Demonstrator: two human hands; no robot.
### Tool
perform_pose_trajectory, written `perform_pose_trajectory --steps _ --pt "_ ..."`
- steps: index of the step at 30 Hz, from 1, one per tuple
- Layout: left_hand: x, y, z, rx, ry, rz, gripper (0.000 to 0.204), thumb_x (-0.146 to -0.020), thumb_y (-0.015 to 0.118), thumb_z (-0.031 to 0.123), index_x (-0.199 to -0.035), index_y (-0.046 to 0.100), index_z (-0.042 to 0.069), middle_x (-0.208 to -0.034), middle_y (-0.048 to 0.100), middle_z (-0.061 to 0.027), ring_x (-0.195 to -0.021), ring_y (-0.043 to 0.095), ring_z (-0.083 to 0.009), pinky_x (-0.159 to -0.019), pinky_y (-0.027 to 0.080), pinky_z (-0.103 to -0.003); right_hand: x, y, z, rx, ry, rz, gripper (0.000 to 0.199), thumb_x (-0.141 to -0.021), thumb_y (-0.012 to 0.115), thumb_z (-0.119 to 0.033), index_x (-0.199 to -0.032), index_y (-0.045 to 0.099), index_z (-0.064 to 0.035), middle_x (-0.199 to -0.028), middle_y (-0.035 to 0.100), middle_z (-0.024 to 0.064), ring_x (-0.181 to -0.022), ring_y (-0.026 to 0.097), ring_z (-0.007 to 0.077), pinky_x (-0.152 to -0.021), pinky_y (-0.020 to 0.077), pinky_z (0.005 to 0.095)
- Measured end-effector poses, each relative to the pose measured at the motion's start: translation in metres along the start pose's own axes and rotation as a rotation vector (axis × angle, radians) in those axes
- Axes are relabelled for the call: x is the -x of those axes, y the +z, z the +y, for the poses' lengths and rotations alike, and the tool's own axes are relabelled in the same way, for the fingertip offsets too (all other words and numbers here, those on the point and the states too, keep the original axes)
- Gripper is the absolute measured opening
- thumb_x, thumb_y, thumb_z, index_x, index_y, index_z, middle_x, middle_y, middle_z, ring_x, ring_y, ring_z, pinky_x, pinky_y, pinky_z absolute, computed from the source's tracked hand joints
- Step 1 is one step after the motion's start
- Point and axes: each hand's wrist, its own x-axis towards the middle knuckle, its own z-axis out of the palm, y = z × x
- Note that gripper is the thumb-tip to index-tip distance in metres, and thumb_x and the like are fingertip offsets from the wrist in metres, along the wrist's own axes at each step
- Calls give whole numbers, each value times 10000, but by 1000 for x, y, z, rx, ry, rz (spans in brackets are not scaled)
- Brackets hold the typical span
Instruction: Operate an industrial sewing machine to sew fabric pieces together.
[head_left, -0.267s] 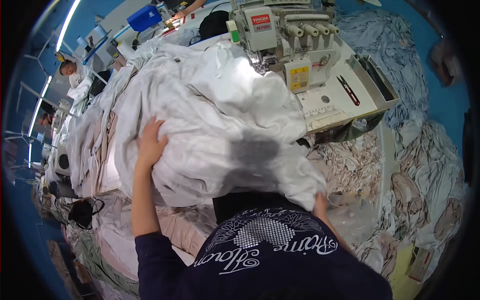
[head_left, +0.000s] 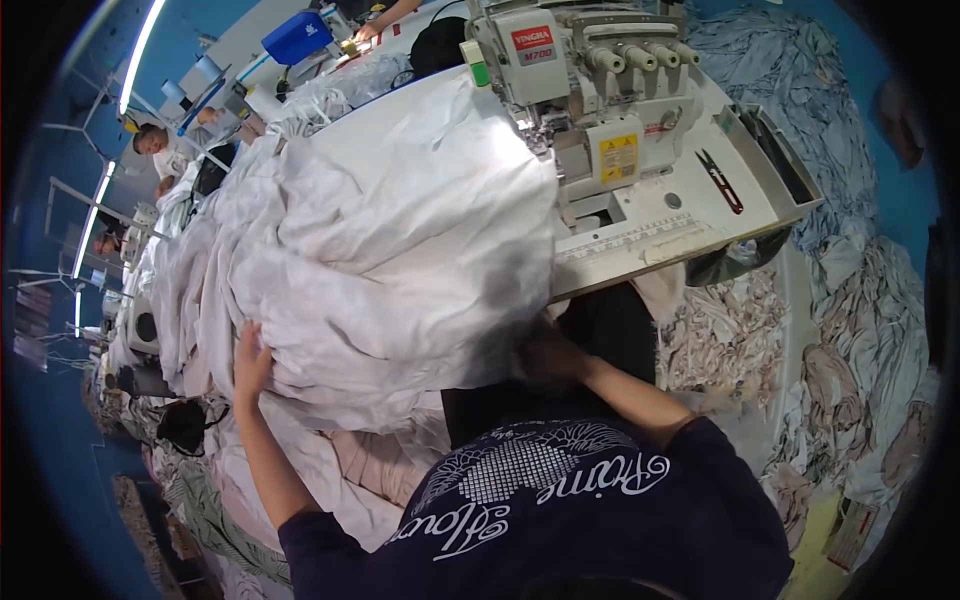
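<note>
A large white cloth lies in loose folds over the sewing table, its upper right part beside the lit presser foot of a white overlock sewing machine. My left hand rests on the cloth's lower left folds, fingers stretched and thumb apart. At the cloth's lower right edge, in shadow, is my right hand. It is smeared by motion, and its fingers cannot be made out.
Thread snips with a red handle lie on the machine bed. Fabric scraps fill a space below it. Piles of pale garments stand at the right. A blue machine head and another person are farther off.
The white cloth has shifted left, baring the machine's front plate. My right hand has moved left and up along its edge. My left hand has slid down and left.
</note>
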Motion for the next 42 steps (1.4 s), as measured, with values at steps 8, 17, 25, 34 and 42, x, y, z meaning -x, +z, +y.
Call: perform_pose_trajectory --steps 8,17,25,34,42 --pt "31 19 191 28 419 172 427 -686 726 113 -1088 598 46 -1200 562 -105 -956 577 -283 -764 458 -341 38 -87 -21 -1255 533 793 453 -743 722 -113 -1145 528 -37 -1061 601 125 -917 586 196 -768 475 284" --pt "48 44 219 -147 454 -258 221 -656 704 56 -869 650 41 -802 604 -94 -682 578 -289 -599 442 -323 91 -221 -35 -1226 574 1132 228 -845 629 -143 -991 563 19 -855 613 59 -592 559 62 -500 395 175" --pt "77 45 242 -202 287 -87 257 -688 668 32 -935 614 77 -949 602 -33 -679 601 -241 -580 468 -338 41 -281 13 -1639 478 814 220 -892 593 -251 -819 597 -44 -636 572 0 -445 508 58 -398 382 188" --pt "106 51 176 728 -43 -66 166 -852 570 93 -890 411 66 -755 470 -6 -688 497 -84 -615 432 -236 34 -280 16 -1728 428 876 169 -853 640 -184 -833 601 -20 -611 577 7 -466 535 68 -436 429 198" --pt "92 30 236 1260 162 -174 395 -769 666 82 -967 324 92 -784 442 -6 -704 421 -90 -645 355 -221 36 -278 20 -1767 399 867 164 -850 643 -177 -833 595 -21 -648 586 16 -469 544 74 -433 438 205"
